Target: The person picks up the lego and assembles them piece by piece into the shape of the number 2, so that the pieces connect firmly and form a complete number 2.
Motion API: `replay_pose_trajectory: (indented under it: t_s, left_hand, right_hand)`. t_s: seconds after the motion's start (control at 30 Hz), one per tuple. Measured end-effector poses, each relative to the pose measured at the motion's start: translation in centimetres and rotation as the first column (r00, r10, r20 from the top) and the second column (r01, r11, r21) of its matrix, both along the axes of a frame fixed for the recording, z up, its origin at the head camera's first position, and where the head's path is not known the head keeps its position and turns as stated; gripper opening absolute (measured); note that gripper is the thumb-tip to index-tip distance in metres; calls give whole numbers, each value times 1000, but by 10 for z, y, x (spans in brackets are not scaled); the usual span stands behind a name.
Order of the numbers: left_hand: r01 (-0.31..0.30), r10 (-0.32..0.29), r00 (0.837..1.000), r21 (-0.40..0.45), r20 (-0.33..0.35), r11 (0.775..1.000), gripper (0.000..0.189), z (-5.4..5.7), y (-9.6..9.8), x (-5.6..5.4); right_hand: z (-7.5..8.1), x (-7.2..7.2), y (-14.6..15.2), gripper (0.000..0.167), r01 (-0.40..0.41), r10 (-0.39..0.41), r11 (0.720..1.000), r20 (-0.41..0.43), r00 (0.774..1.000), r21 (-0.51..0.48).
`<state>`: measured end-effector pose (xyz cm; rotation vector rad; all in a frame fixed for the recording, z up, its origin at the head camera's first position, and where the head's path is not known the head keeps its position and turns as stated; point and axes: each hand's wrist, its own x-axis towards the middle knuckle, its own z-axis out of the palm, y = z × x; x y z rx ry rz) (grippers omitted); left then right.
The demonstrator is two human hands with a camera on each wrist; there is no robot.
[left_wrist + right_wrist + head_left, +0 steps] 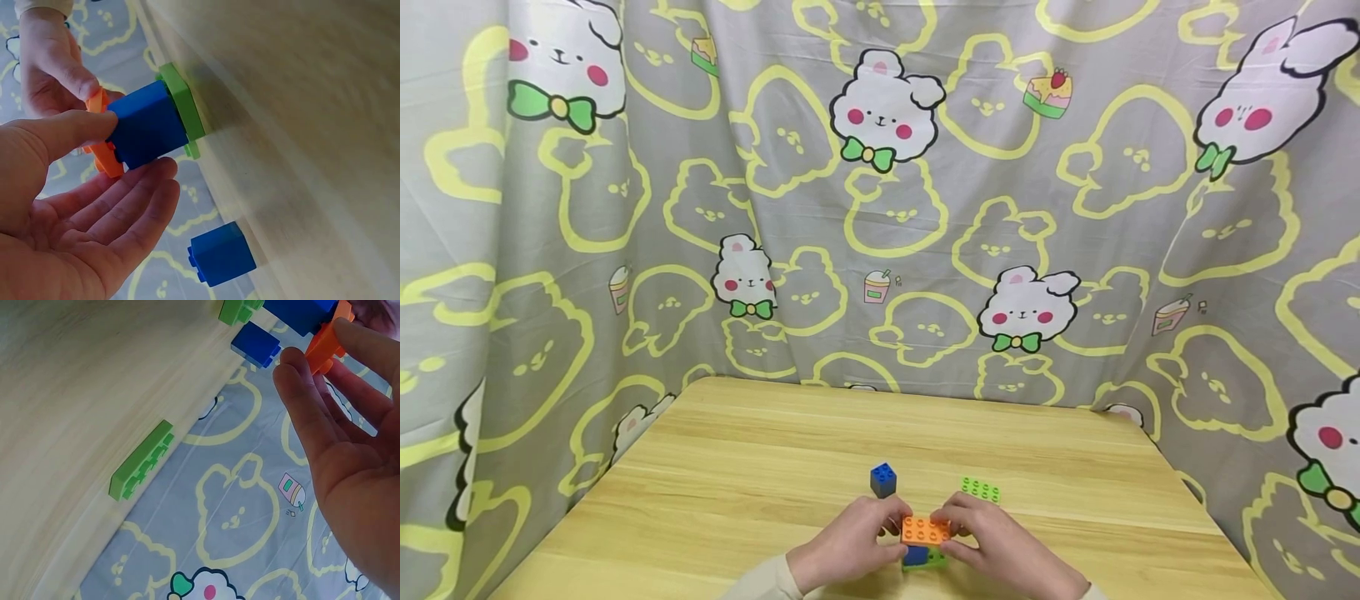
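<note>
An orange eight-stud brick (pixel 925 530) is held between both hands, over a blue block (pixel 915 556) that stands on a green brick (pixel 935 562). My left hand (pixel 853 542) pinches the orange brick's left end, its thumb also touching the blue block (pixel 150 125) in the left wrist view. From the other side my right hand (pixel 1000 543) pinches the right end between thumb and fingers. The orange brick (pixel 326 340) looks slightly tilted on the blue block in the wrist views. Whether its studs are fully seated I cannot tell.
A second blue block (pixel 883 482) stands on the wooden table (pixel 737 467) just beyond my left hand. Another green brick (pixel 981 487) lies beyond my right hand, studs up. A patterned curtain (pixel 910 208) hangs around the table's back and sides.
</note>
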<state>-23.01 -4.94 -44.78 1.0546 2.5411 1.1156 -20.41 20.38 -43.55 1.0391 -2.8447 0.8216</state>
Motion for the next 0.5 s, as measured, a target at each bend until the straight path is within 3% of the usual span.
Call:
replay_pose_trajectory:
  t_s: [0.5]
  left_hand:
    - [-3,3,1000,-23,-9,1000,27,0,0,0]
  right_hand:
    - [2,1,2,29,11,-11,1000,48,999,8]
